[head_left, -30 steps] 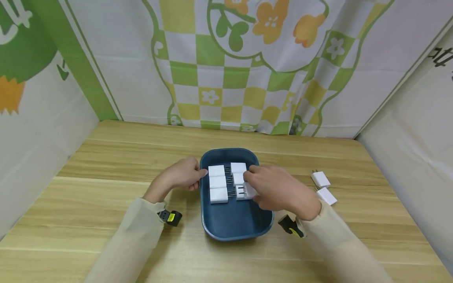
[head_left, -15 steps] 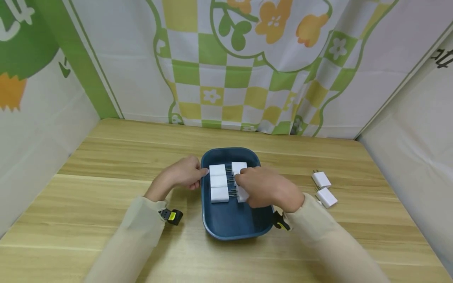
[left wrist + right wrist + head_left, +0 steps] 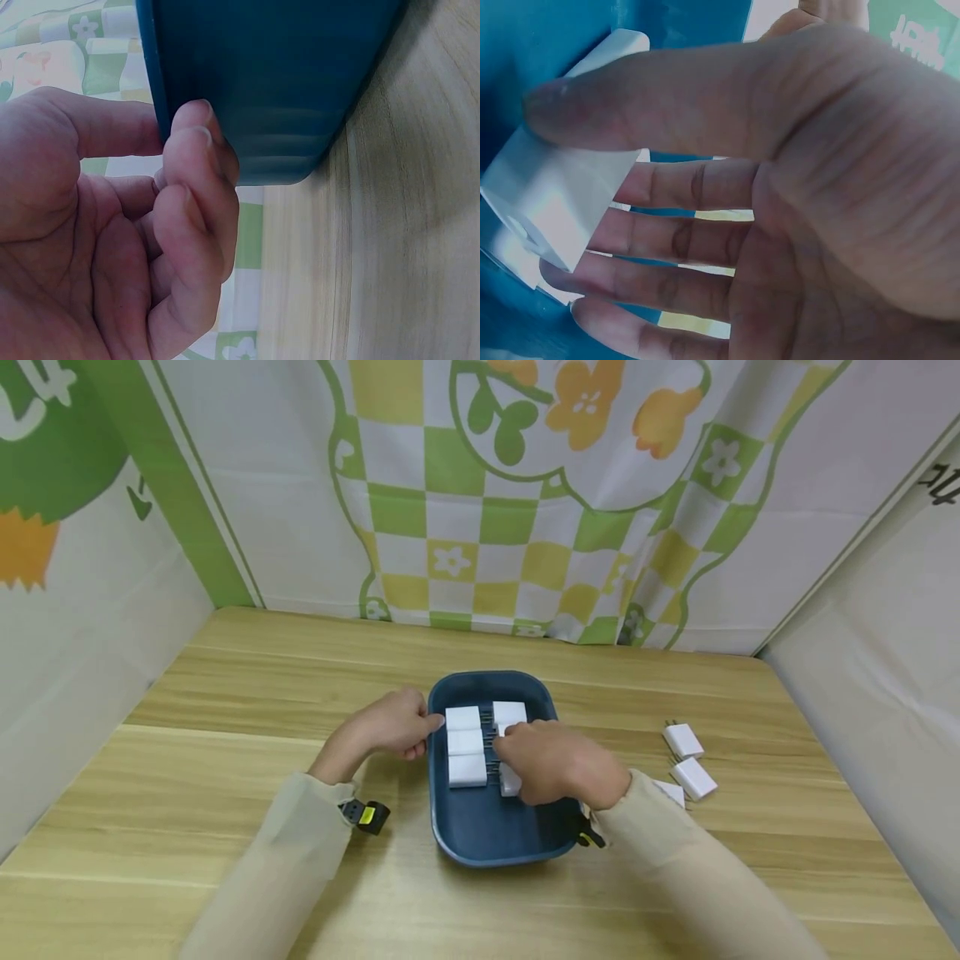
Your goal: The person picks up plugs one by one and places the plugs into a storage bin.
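A dark blue plastic tray [image 3: 495, 863] stands on the table with white plug-in chargers in two columns. In the left column, several chargers [image 3: 465, 742] point their metal prongs right. The right column's far charger [image 3: 509, 712] shows its prongs pointing left; those nearer are partly covered. My left hand [image 3: 393, 725] pinches the tray's left rim, fingers curled against the outer wall [image 3: 255, 90] in the left wrist view. Inside the tray, my right hand [image 3: 564, 763] holds a white charger [image 3: 562, 195] between thumb and fingers; another white piece lies beneath it in the right wrist view.
On the wooden table [image 3: 315, 893], right of the tray, lie two loose chargers, one farther [image 3: 683, 741] and one nearer [image 3: 694, 778]. A third charger [image 3: 671, 792] is partly covered by the right sleeve. Patterned curtains [image 3: 480, 552] border the table's back and sides.
My right hand has moved left, then slightly nearer, over the right column with the charger. A third loose charger has come into sight beside the right sleeve. The left hand keeps its grip.
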Demonstrator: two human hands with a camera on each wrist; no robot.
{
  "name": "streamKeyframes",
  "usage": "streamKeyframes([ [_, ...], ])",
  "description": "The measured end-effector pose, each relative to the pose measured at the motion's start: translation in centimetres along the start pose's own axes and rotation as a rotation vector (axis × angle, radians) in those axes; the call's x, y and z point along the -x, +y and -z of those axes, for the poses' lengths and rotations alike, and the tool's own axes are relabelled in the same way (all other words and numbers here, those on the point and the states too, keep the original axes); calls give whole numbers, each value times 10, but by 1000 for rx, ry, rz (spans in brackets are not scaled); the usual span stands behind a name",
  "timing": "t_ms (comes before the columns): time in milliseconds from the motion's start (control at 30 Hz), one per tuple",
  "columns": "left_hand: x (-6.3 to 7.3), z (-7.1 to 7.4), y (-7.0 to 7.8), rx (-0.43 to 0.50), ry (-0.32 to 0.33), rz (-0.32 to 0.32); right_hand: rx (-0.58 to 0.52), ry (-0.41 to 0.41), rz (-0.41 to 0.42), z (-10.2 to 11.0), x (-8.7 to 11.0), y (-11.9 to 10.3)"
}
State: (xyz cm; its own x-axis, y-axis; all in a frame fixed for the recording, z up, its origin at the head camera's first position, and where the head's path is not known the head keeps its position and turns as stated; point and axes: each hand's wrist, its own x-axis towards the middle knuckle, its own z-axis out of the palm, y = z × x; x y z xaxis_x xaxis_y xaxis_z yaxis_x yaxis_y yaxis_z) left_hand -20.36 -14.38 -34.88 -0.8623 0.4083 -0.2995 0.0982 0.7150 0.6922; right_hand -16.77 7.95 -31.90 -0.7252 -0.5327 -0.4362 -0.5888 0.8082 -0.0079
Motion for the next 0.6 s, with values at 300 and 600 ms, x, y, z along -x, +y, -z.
streamKeyframes([
  [300,0,1,0,1,0,0,10,9,5,-1,-3,1],
  [600,-1,0,0,8,-8,-10,30,-4,41,1,-5,-6],
])
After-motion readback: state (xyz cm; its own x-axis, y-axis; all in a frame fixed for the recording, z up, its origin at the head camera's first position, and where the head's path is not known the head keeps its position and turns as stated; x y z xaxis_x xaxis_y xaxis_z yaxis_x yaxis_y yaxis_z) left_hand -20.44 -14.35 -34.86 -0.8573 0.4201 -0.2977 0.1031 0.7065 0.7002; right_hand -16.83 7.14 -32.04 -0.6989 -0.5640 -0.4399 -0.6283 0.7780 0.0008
